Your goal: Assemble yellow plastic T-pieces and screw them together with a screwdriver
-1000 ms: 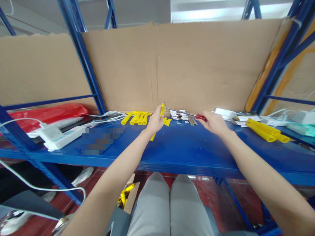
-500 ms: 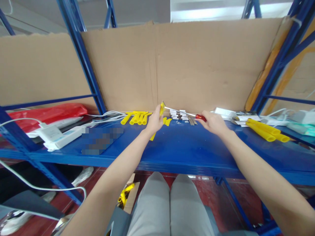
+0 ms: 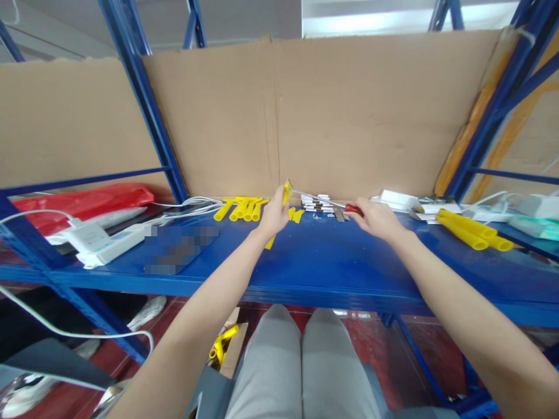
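My left hand [image 3: 274,214] is closed around a yellow-handled scraper [image 3: 287,191] held upright, its head with a thin metal edge showing above my fingers. Below the hand a yellow end [image 3: 271,241] sticks out, probably the same handle. My right hand [image 3: 378,216] grips the red handle of a screwdriver [image 3: 353,209]. Its shaft points left, and the tip meets the scraper's head. Between the hands, on the blue shelf, lie small yellow pieces [image 3: 297,216], a stack of white-and-dark packets [image 3: 317,203], tiny screws [image 3: 317,216] and flat metal blades [image 3: 339,215].
Several yellow tube handles [image 3: 242,209] lie left of my left hand; more yellow tubes [image 3: 474,231] lie at right beside white boxes [image 3: 398,201]. A power strip [image 3: 109,244] and red bag [image 3: 87,201] sit at left. Cardboard [image 3: 349,116] walls the back. A box [image 3: 231,349] stands below.
The screwdriver and my right hand have shifted very slightly left. My left hand keeps its hold on the scraper in nearly the same spot.
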Available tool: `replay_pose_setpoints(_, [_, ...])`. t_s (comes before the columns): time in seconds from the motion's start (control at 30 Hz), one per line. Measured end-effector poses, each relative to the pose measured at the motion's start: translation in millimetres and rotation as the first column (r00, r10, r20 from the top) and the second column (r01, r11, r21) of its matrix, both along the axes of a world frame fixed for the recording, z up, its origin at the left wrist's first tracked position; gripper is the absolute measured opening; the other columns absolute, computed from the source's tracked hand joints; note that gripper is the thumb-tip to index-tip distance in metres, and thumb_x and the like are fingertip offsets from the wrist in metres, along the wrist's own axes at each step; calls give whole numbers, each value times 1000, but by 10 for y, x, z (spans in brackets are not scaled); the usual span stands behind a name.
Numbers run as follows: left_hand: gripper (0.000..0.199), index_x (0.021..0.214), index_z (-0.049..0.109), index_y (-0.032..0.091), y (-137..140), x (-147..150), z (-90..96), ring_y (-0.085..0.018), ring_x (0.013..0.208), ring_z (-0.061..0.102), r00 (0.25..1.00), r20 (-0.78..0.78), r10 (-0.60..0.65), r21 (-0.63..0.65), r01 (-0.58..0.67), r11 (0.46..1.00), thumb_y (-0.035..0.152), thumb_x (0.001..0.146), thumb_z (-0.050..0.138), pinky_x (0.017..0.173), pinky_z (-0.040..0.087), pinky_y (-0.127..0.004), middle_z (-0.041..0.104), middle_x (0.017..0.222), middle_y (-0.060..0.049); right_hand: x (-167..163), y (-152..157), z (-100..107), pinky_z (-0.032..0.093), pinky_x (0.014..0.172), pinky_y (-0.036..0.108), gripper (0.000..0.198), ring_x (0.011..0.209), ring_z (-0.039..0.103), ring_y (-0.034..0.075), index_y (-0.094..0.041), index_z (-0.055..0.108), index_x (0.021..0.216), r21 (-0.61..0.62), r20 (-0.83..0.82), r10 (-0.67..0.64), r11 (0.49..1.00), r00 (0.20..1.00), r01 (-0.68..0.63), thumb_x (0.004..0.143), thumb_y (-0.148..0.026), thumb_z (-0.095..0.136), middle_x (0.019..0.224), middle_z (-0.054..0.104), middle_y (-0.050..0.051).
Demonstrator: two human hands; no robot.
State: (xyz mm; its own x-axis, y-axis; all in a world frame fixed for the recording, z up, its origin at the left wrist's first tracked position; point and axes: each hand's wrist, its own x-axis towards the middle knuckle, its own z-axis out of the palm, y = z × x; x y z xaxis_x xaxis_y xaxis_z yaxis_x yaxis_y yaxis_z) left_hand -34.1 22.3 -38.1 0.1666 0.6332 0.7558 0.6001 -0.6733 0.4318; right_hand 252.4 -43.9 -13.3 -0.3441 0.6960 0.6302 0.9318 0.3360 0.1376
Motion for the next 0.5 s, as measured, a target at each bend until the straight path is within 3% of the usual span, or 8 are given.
replay_pose_setpoints(0.2, [64,147,35,18,-20,2,13,-31,123,59,1000,-2,27,-37,-27,999,17,85,51,106,45,-47,62,131,-17,-29,9,-2,43,66,32,30,83,69,28,-19,65,102,-72,-50,23,997,999,-26,96,-40,44,93,74,13])
replay_pose_setpoints(0.5, [61,145,38,18,-57,30,42,-30,126,56,998,-26,49,-73,-51,996,14,85,51,107,44,-43,59,136,-15,26,31,-17,40,64,31,28,79,68,28,-21,63,98,-63,-66,41,997,997,-45,93,-44,49,87,73,12])
